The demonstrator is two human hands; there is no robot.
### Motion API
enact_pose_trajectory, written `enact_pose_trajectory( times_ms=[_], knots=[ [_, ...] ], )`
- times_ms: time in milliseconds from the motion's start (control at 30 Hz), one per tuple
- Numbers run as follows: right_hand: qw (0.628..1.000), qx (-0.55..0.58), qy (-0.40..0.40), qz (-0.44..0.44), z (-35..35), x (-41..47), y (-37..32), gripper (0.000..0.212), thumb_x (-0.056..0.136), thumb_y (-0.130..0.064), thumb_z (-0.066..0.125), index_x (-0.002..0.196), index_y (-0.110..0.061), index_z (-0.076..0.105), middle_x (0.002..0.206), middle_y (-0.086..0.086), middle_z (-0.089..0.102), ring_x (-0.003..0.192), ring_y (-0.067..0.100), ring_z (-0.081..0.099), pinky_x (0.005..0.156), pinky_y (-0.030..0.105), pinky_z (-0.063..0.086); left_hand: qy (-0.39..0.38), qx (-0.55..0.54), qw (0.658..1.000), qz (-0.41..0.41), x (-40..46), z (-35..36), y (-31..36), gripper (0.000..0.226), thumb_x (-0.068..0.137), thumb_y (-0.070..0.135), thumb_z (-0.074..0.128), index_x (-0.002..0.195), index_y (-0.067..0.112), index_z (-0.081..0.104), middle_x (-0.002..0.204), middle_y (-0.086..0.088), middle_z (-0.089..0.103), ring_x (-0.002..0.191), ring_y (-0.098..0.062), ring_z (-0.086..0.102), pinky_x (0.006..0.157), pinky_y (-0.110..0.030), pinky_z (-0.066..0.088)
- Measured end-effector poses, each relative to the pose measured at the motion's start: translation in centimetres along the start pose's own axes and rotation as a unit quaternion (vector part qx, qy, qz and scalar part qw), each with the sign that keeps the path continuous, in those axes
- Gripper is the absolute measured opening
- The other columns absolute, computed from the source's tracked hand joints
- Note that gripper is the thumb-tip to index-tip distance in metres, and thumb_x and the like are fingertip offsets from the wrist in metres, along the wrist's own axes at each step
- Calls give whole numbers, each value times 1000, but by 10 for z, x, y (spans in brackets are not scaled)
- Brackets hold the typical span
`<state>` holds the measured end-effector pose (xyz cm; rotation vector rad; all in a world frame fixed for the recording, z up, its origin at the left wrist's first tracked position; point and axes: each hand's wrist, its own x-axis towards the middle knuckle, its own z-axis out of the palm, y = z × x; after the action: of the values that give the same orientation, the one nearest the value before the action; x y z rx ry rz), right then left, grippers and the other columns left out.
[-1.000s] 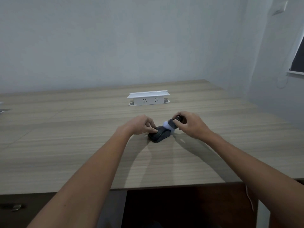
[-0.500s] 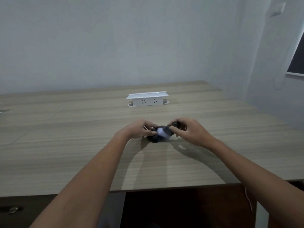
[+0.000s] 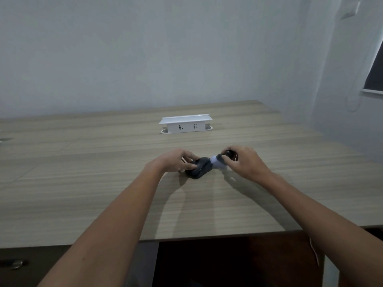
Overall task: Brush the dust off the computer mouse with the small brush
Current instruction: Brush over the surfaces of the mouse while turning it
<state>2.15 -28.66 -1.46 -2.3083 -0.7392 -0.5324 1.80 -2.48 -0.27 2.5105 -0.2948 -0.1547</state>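
A dark grey computer mouse lies on the wooden desk in the middle of the view. My left hand grips the mouse at its left end and holds it down. My right hand pinches the dark handle of a small brush. The brush's white bristles touch the right end of the mouse. Most of the brush handle is hidden by my fingers.
A white socket box with two outlets stands on the desk behind the mouse. The desk's front edge runs close below my forearms. A wall corner and a dark window are on the right. A drawer handle shows at bottom left.
The brush has swept from the middle of the mouse's top out to its right end. My left hand has stayed on the mouse.
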Motion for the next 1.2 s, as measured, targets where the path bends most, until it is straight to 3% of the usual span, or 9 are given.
enact_pose_trajectory(
  times_ms=[167,300,400,500,667,833,967,1100,1200],
  knots=[
    [994,46,-94,-43,1,-6,-13,13,88,-22,73,98,-19,79,81,-5,75,67,5,64,65,12,46,-2,0,1000,-7,3,0,-2,37,90,21,69,127,23,65,120,-10,67,95,-18,63,65,-19,50],
    [998,-57,-21,23,0,7,0,25,82,-33,63,94,-17,78,88,1,78,82,23,70,73,37,56,2,-6,1000,-5,1,1,-1,37,91,20,68,128,24,65,120,-9,67,97,-21,64,68,-21,51],
    [998,28,-60,-26,-6,8,-14,16,85,-26,71,94,-16,80,84,-2,78,76,14,69,70,28,53,5,-2,1000,1,0,1,-2,37,90,19,68,127,25,65,120,-10,68,106,-27,67,75,-26,54],
    [989,56,-128,-55,-1,7,-27,12,85,-20,73,93,-15,80,76,0,74,68,14,67,64,27,49,5,2,1000,2,0,0,-2,38,90,21,69,128,23,66,121,-10,68,106,-25,67,70,-21,52],
    [998,-27,-51,-7,0,16,-9,17,81,-27,67,88,-16,79,80,-1,77,76,20,69,71,39,56,-1,-8,1000,-3,1,0,0,37,91,19,67,128,25,64,121,-10,67,95,-18,63,67,-20,50],
    [986,63,-152,-23,-1,12,-25,14,86,-23,70,91,-14,80,74,2,75,63,12,65,62,29,51,-5,-9,1000,-5,0,-1,1,36,90,22,68,126,27,66,120,-8,69,106,-28,66,68,-22,51],
    [997,-37,-66,-5,1,19,-17,17,81,-23,66,84,-12,78,73,3,74,70,22,66,63,34,49,0,-13,1000,-12,-1,1,3,39,91,22,68,129,26,63,122,-8,67,101,-22,65,70,-23,51],
    [987,41,-153,-14,0,18,-32,18,82,-28,68,84,-13,79,70,4,75,67,19,69,62,32,51,6,-19,1000,-6,-2,1,1,34,89,23,69,123,28,67,117,-9,70,99,-23,66,72,-27,54],
    [995,-36,-92,16,7,23,-23,21,79,-26,64,80,-9,76,72,7,74,72,27,68,64,36,53,5,-15,1000,-7,-2,2,1,37,90,23,68,127,26,65,120,-9,68,98,-20,64,72,-25,53]
  ],
)
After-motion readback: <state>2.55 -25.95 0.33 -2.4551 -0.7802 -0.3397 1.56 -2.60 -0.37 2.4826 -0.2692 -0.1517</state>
